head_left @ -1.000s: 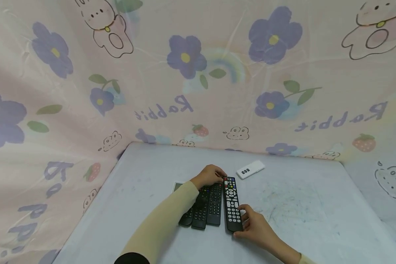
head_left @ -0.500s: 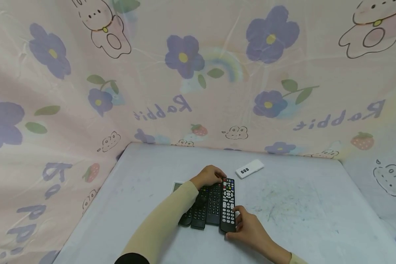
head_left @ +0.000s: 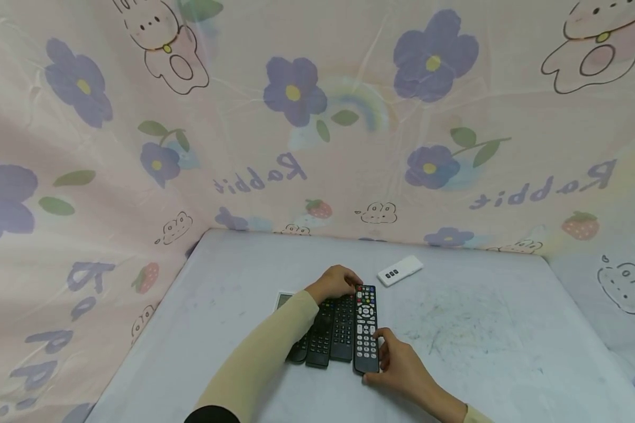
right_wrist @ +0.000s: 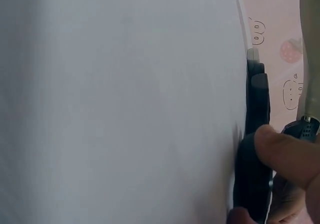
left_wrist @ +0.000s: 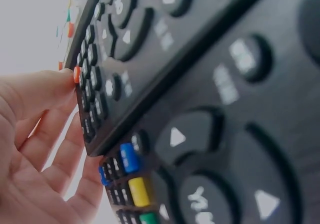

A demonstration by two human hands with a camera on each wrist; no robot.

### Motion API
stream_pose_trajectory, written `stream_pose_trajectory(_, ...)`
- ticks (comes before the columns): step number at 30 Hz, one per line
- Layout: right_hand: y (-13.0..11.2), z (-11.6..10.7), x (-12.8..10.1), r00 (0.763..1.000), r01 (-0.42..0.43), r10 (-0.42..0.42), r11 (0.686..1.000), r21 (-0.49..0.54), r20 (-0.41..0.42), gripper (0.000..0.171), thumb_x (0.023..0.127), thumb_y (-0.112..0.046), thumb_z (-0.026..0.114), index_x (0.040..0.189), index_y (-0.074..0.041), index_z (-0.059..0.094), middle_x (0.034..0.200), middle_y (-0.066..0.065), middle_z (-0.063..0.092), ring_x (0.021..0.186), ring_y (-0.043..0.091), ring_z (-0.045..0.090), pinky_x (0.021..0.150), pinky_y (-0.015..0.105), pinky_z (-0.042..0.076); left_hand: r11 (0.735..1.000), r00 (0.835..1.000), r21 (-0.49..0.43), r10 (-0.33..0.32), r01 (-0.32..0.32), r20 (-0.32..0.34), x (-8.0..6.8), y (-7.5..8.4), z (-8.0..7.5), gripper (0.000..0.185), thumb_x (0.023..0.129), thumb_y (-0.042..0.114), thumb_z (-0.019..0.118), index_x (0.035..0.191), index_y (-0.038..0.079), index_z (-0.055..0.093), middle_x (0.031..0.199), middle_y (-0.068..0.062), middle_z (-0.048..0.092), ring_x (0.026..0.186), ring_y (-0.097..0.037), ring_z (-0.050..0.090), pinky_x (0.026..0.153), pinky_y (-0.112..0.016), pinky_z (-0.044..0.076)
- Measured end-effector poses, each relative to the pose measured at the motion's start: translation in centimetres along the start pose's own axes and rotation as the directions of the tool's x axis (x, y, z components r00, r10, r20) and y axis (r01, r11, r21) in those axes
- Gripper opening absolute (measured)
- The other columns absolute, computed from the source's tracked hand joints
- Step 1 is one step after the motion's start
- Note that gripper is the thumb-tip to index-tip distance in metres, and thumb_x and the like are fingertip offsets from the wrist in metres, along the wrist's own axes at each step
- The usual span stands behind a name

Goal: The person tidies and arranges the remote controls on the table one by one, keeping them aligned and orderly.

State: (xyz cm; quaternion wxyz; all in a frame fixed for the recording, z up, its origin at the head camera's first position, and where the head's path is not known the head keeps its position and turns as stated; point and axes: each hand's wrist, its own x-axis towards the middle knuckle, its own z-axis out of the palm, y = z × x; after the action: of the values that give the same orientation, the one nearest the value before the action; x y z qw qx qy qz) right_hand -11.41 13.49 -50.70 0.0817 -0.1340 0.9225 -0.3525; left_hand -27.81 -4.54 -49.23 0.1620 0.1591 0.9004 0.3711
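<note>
In the head view, my right hand [head_left: 402, 361] grips the near end of a black remote control [head_left: 366, 323] with white number buttons, thumb at its bottom corner and fingers along its right edge. It lies against a row of black remotes [head_left: 342, 335]. My left hand [head_left: 334, 282] rests at the far ends of the row, its fingertips by the top of the gripped remote. In the left wrist view, the left thumb [left_wrist: 45, 92] touches a remote's end and the other fingers extend loosely beyond it. The left sleeve hides part of the row.
A white remote [head_left: 400, 271] with dark buttons lies farther back on the white table [head_left: 487, 364]. The corner of a white-framed device with a grey screen [head_left: 284, 298] shows beside the left sleeve [head_left: 264, 346]. A patterned curtain [head_left: 349, 176] stands behind the table.
My right hand has slid the remote leftward until it lies beside the row, closing the gap seen a second ago. The left hand has stayed in place.
</note>
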Motion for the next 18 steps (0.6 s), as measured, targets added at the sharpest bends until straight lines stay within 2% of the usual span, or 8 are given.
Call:
stream_pose_trajectory(7, 0.4, -0.3, 0.2, 0.999, 0.032, -0.032, 0.999, -0.013, 0.018, 0.080, 0.060, -0.037, 0.090, 0.121, -0.007, 0.048, 0.075, -0.007, 0.057, 0.058, 0.001, 0.048, 0.053, 0.020, 0.042, 0.999, 0.998, 0.011, 0.045, -0.045, 0.046, 0.2, -0.3, -0.3, 0.022, 0.087, 0.013, 0.069, 0.108, 0.017, 0.073, 0.097, 0.002, 0.070, 0.090, -0.011, 0.062, 0.079, -0.027, 0.052)
stream_pose_trajectory(12, 0.5, -0.7, 0.1, 0.998, 0.051, -0.049, 0.998, -0.035, 0.046, 0.082, 0.062, -0.041, 0.089, 0.124, -0.006, 0.049, 0.084, -0.004, 0.059, 0.064, 0.002, 0.050, 0.055, 0.020, 0.043, 0.997, 0.996, 0.048, 0.063, -0.066, 0.065, -0.1, -0.5, -0.9, 0.023, 0.089, 0.017, 0.068, 0.112, 0.016, 0.071, 0.106, 0.001, 0.069, 0.099, -0.015, 0.063, 0.082, -0.029, 0.053)
stream_pose_trajectory(15, 0.7, -1.6, 0.1, 0.996, 0.082, -0.079, 0.994, -0.075, 0.039, 0.071, 0.069, -0.037, 0.085, 0.124, -0.008, 0.051, 0.093, -0.002, 0.060, 0.072, 0.005, 0.053, 0.058, 0.021, 0.044, 0.996, 0.997, 0.054, 0.072, -0.074, 0.036, -0.2, -0.1, -1.2, 0.025, 0.091, 0.022, 0.067, 0.114, 0.014, 0.069, 0.112, -0.002, 0.068, 0.105, -0.018, 0.062, 0.085, -0.033, 0.053)
stream_pose_trajectory(18, 1.1, -3.1, 0.6, 0.992, 0.127, -0.126, 0.986, -0.107, 0.019, 0.051, 0.077, -0.027, 0.080, 0.120, -0.011, 0.056, 0.099, -0.001, 0.060, 0.082, 0.010, 0.056, 0.063, 0.022, 0.048, 0.997, 0.997, 0.040, 0.071, -0.070, -0.014, -0.4, 0.5, -1.3, 0.029, 0.091, 0.029, 0.066, 0.115, 0.013, 0.068, 0.114, -0.003, 0.066, 0.106, -0.020, 0.061, 0.086, -0.036, 0.052)
